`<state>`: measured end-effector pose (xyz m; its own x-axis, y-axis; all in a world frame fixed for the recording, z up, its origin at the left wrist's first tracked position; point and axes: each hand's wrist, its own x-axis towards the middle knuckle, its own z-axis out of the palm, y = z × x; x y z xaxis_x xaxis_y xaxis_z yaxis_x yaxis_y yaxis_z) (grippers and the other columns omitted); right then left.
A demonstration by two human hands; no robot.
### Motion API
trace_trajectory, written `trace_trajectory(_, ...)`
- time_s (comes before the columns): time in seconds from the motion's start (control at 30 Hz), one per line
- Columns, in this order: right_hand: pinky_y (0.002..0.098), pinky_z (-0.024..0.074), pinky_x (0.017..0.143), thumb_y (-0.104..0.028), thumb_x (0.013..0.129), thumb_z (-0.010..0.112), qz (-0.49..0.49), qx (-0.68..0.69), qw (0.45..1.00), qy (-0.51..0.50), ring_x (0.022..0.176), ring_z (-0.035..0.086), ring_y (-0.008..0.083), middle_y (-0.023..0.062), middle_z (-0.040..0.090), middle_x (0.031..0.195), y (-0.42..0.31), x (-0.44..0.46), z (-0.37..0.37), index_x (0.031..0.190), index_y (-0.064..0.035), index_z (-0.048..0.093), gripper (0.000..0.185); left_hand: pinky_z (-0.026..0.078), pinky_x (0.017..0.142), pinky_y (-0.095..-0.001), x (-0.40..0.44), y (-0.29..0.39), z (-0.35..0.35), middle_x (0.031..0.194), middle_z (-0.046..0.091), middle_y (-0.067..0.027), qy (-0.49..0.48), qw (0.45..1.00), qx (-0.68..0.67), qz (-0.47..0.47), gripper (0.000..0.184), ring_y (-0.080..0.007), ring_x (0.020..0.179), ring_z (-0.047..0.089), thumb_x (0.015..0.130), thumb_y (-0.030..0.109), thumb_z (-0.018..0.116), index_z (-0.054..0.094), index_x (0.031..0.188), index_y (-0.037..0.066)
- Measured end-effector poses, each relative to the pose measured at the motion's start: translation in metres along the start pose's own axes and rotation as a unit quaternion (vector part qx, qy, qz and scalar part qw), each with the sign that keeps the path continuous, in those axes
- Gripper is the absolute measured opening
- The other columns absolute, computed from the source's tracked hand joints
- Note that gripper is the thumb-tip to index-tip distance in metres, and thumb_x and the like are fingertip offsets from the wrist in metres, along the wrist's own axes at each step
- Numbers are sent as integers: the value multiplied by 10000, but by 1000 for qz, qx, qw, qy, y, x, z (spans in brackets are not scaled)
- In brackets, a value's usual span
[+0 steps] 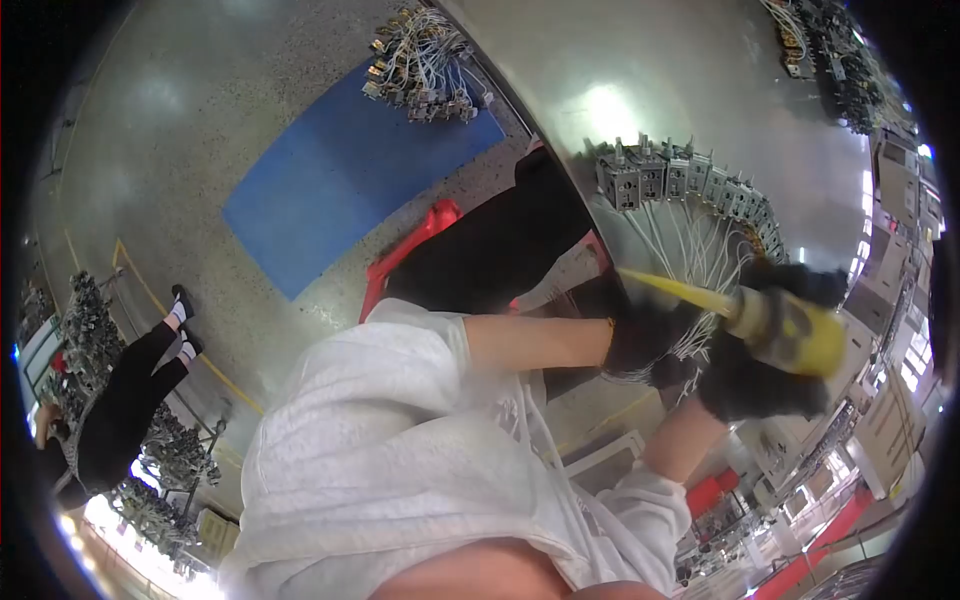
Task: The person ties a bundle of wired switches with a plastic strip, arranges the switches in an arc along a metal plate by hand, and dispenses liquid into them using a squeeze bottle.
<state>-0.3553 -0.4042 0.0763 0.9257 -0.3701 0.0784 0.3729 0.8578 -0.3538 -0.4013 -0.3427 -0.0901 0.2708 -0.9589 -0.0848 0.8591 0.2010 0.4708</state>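
Note:
My right hand (760,382), in a black glove, is closed around a yellow tool (808,338) with a long tapering tip. The tool is blurred, so its exact kind does not show; its tip points left, across my left hand. My left hand (645,335), also black-gloved, is beside a bundle of white wires (680,240) at the table edge. Its fingers are dark and partly hidden, and I cannot tell whether it grips anything. Just beyond, a curved row of grey metal blocks (675,175) with upright posts stands on the table, the white wires running from them towards my hands.
The metal table (550,60) has a dark edge beside my legs. More wired parts (835,60) lie at its far end. On the floor, a heap of wired blocks (425,70) rests on a blue mat (350,175). Another person (120,400) stands at left near racks of parts.

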Motion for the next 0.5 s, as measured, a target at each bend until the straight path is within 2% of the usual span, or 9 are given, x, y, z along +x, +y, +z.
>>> trace_trajectory(0.03,435,406,1157,-448,644,967,17,31,999,18,1363,501,246,90,579,1413,0,9,3,1382,-52,535,943,531,763,-259,3,-5,-4,1105,570,-78,-27,998,45,30,810,-147,891,608,906,847,428,527,1259,124)
trace_trajectory(0.07,427,418,1142,-520,656,935,-33,-73,993,-91,1327,535,258,104,599,1383,-25,32,4,1358,-41,548,934,526,769,-260,7,-11,-7,1105,572,-72,-32,996,-64,-62,809,-138,903,594,902,853,422,537,1264,139)
trace_trajectory(0.13,420,430,1128,-592,669,903,-71,-180,962,-192,1292,569,270,118,618,1352,-38,53,11,1334,-30,560,936,523,759,-255,7,1,2,1066,584,-58,23,940,-244,-237,801,-120,896,584,898,867,396,549,1260,169)
trace_trajectory(0.17,423,421,1140,-675,679,843,-128,-277,940,-152,1267,586,274,134,622,1332,-40,56,13,1322,-18,562,962,523,759,-255,9,-9,1,1066,584,-58,23,938,-250,-239,801,-120,896,584,898,867,396,549,1260,169)
trace_trajectory(0.27,466,419,1120,-874,728,634,-196,-530,820,-90,1173,600,289,165,617,1236,5,60,8,1291,32,523,1073,520,745,-250,9,-25,-7,1082,588,-40,-35,993,-68,-85,771,-105,877,580,933,840,364,539,1274,171)
trace_trajectory(0.33,437,466,1050,-900,723,609,-170,-489,851,-86,1073,625,280,149,625,1154,25,50,-8,1211,44,535,1066,469,561,-300,4,16,11,772,631,-65,-7,943,-292,-162,727,-165,613,584,1025,718,325,554,1201,51)
trace_trajectory(0.37,425,512,955,-948,743,469,-251,-537,805,-11,995,646,294,162,639,1093,25,46,-19,1185,51,548,1095,469,561,-300,7,16,14,772,631,-65,-14,940,-299,-161,727,-165,613,584,1025,718,325,554,1201,51)
trace_trajectory(0.43,413,558,860,-995,763,329,-319,-577,749,65,917,666,308,175,652,1031,37,48,-23,1160,57,562,1148,466,560,-302,6,14,15,786,634,-64,3,941,-299,-157,733,-151,611,584,1024,722,331,561,1203,49)
trace_trajectory(0.5,393,567,768,-997,778,206,-305,-483,819,58,863,673,315,183,660,971,48,50,-21,1136,62,575,1178,463,560,-301,4,12,9,799,638,-61,5,949,-272,-161,726,-140,615,586,1030,716,321,581,1199,60)
